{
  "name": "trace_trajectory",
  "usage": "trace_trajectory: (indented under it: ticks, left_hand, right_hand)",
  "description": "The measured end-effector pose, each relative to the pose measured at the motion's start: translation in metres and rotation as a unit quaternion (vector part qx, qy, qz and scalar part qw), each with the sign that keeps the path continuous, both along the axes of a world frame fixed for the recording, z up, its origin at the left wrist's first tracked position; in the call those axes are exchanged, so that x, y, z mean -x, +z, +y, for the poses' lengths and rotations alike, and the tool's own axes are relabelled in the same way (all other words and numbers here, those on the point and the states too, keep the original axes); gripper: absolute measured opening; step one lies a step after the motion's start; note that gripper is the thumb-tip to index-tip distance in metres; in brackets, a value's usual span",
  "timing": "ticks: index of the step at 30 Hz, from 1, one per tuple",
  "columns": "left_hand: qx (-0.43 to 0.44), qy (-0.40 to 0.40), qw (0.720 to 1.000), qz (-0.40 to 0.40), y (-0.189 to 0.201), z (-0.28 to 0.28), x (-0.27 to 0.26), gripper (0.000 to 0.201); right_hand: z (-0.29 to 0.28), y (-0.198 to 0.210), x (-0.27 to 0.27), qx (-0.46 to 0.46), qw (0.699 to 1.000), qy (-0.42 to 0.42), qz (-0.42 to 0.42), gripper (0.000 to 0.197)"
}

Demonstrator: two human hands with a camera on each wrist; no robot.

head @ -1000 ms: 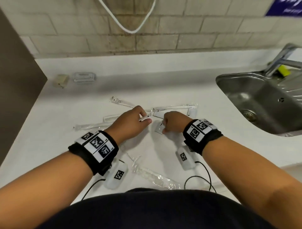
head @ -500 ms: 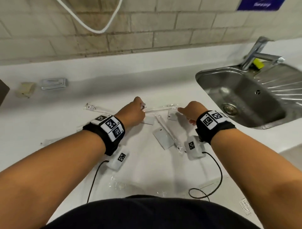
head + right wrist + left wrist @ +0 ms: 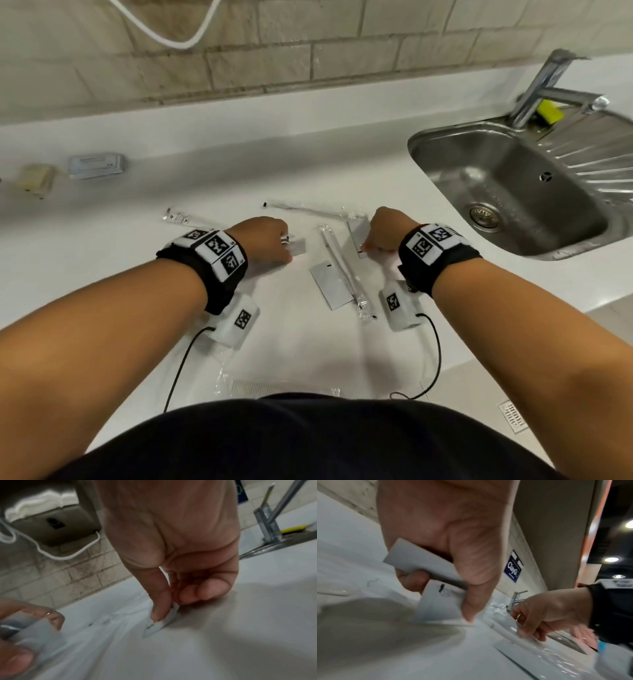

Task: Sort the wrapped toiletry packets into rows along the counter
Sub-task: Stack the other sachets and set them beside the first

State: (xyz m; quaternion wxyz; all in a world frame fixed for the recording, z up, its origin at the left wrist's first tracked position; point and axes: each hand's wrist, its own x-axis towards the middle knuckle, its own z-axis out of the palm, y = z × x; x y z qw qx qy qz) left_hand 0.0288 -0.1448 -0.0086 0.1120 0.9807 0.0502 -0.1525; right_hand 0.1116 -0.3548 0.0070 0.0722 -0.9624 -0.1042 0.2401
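Blue wall sign [image 3: 513, 566] reads "ClayGo", smaller print under it too blurred; no other writing readable, packets show only small black marks. White desk [image 3: 291, 342] runs along a beige brick wall [image 3: 274, 61], steel sink [image 3: 513, 192] with tap [image 3: 548, 85] set into it, yellow sponge [image 3: 549, 111] just beside the tap base. White cable [image 3: 171, 37] loops on the wall; in the right wrist view it hangs from a steel paper towel dispenser [image 3: 51, 513]. Landmark = sink. Left hand [image 3: 263, 240] is well left of the sink, grip pinching two flat grey packets [image 3: 423, 577], thumb on top, fingers curled under, lower edge touching the desk. Right hand [image 3: 387, 233] is just left of the sink rim, grip pinching the edge of a white flat packet [image 3: 161, 622] between thumb and finger, other fingers curled, packet partly on the desk. Between the hands: another flat grey packet [image 3: 330, 287] with a clear-wrapped toothbrush [image 3: 342, 270] lying across its edge. A second long clear-wrapped stick [image 3: 308, 209] lies beyond the hands, left of the sink. Small tube [image 3: 181, 217] farther left. Wrapped comb [image 3: 257, 387] at the near desk edge by the person's body. Far left of the sink by the wall: boxed soap packet [image 3: 96, 166] and a tan packet [image 3: 36, 178], side by side, apart. Black wristbands with square markers on both wrists.
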Motion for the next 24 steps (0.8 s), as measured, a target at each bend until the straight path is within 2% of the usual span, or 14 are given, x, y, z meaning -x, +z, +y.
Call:
trace_trajectory:
  ticks: [2,4,7,9,11,14,15,16,19,20,22,24]
  left_hand:
    - [0.034,-0.036,0.998,-0.030,0.006,-0.010,0.005,0.011]
    - [0.050,-0.132,0.988,-0.057,0.011,-0.028,0.009,0.015]
    - [0.042,-0.286,0.955,-0.063,0.005,-0.055,0.018,0.029]
    - [0.033,-0.335,0.941,-0.040,-0.007,-0.060,0.021,0.037]
    - [0.033,-0.323,0.945,-0.027,-0.013,-0.057,0.025,0.050]
    - [-0.010,-0.279,0.960,-0.033,-0.015,-0.051,0.037,0.047]
    - [-0.027,-0.274,0.960,-0.046,-0.015,-0.051,0.043,0.044]
    - [-0.044,-0.274,0.959,-0.061,-0.016,-0.051,0.049,0.042]
    - [-0.092,-0.270,0.952,-0.113,-0.017,-0.051,0.062,0.036]
    - [-0.100,-0.253,0.954,-0.128,-0.015,-0.049,0.065,0.035]
    - [-0.081,-0.196,0.965,-0.154,-0.009,-0.042,0.067,0.033]
    - [-0.016,-0.089,0.980,-0.175,0.000,-0.027,0.071,0.029]
  right_hand:
    - [-0.006,-0.005,-0.004,-0.018,0.999,-0.036,0.027,0.035]
    - [-0.016,-0.004,-0.004,-0.099,0.991,-0.076,0.051,0.024]
    - [-0.033,0.003,0.002,-0.279,0.949,-0.138,0.059,0.014]
    - [-0.043,0.010,0.011,-0.384,0.908,-0.148,0.080,0.016]
    - [-0.047,0.018,0.024,-0.482,0.859,-0.138,0.101,0.029]
    - [-0.048,0.023,0.038,-0.555,0.815,-0.102,0.134,0.034]
    - [-0.046,0.023,0.043,-0.561,0.812,-0.087,0.132,0.033]
    - [-0.043,0.022,0.046,-0.552,0.823,-0.071,0.117,0.033]
    - [-0.030,0.023,0.058,-0.466,0.885,-0.006,0.027,0.030]
    - [-0.024,0.024,0.063,-0.452,0.892,0.014,0.009,0.024]
    - [-0.014,0.027,0.070,-0.467,0.884,0.027,0.009,0.014]
    - [-0.003,0.029,0.075,-0.497,0.867,0.009,0.024,0.017]
